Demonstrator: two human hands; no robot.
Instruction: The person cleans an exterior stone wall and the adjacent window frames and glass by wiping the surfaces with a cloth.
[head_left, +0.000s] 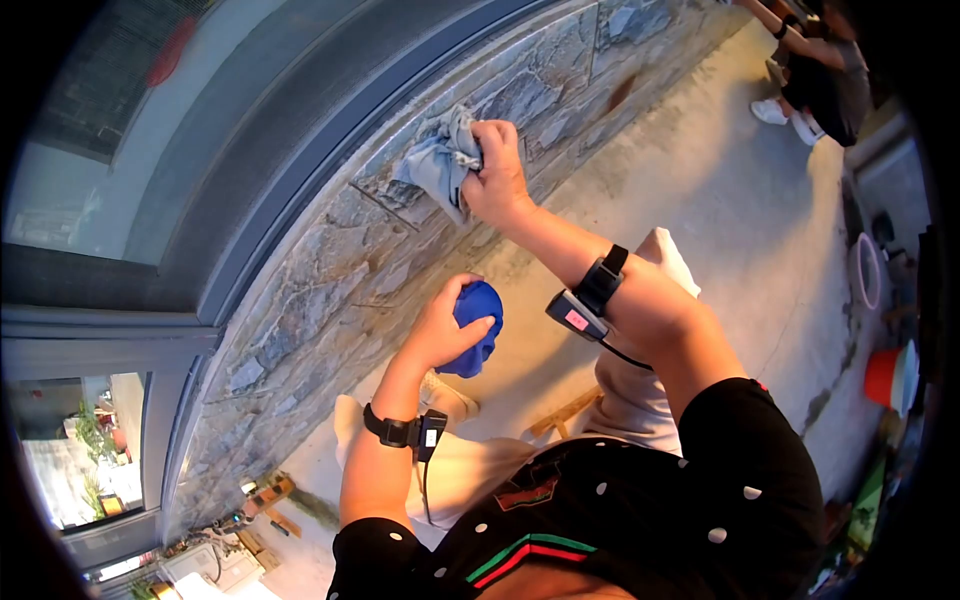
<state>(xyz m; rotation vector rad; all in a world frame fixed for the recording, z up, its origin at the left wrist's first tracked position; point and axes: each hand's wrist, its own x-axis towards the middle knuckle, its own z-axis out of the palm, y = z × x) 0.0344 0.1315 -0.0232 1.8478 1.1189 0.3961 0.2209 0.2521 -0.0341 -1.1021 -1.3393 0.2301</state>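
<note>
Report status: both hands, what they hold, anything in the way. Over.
Right hand gripping grey-blue cloth, apparently against stone wall. Left hand holding blue bundle. No obstruction visible around the cloth.

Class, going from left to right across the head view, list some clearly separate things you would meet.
Green foliage → blue item in the left hand → pink-labelled box → other person → red container.

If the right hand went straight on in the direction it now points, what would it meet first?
Most likely the stone wall, just beyond the grey-blue cloth that the right hand holds. Whether the cloth already touches it, I cannot surely tell.
</note>
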